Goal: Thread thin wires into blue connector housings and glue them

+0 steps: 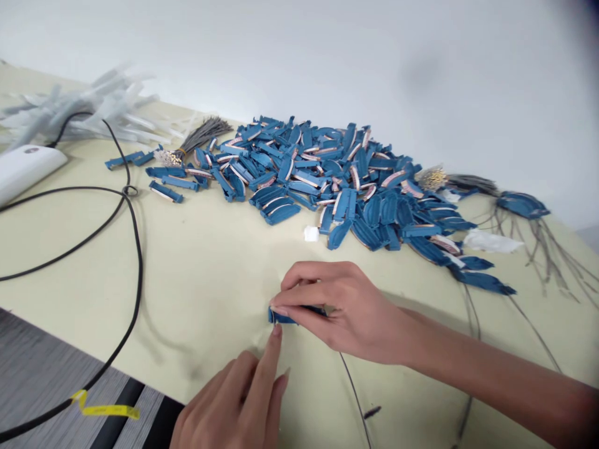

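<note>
A small blue plastic piece (286,318) lies on the pale yellow table near its front, partly hidden under my right hand (346,312). The thumb and fingertips of that hand pinch a thin grey wire at the piece's left end. My left hand (238,399) is below, its index finger stretched out and touching the wire at the same end, the other fingers loosely bent. From beneath my right hand a thin dark wire (352,383) runs down toward the table's front. Beyond the hands sits a large heap of blue pieces (299,165) with white and copper strips.
Grey wire bundles (203,137) flank the heap, another (470,183) being at its right. Clear plastic sleeves (84,109) and a white device (30,165) are at the left. A black cable (139,262) with a yellow tag (110,410) loops over the table (201,268). A white scrap (311,234) lies before the heap.
</note>
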Motion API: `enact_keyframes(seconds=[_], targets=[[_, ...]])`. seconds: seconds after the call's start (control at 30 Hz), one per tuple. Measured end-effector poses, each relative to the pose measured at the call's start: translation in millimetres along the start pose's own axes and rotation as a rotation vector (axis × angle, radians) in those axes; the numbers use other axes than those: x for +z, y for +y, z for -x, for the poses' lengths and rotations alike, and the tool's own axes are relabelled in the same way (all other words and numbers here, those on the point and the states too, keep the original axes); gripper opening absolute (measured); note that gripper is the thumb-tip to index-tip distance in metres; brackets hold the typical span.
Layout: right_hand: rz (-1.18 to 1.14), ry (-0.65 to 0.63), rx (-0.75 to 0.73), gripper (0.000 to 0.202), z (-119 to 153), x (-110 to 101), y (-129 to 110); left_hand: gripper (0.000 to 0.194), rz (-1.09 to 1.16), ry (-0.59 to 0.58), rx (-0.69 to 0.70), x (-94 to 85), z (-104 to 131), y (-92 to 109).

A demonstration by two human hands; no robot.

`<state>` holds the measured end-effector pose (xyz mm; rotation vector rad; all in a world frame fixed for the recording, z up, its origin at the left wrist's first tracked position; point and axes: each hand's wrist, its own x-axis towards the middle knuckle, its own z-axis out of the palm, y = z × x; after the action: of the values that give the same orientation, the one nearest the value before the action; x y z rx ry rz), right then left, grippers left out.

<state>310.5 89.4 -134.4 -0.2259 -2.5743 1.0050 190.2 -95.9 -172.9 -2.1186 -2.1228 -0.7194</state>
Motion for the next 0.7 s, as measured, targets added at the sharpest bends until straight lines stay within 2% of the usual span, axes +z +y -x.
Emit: enact_keyframes(seconds=[0.7], targets=[[0.094, -0.085, -0.038, 0.017, 0.8, -6.8, -4.7, 0.036, 0.140, 0.052, -0.035, 2.3, 1.4, 0.0]])
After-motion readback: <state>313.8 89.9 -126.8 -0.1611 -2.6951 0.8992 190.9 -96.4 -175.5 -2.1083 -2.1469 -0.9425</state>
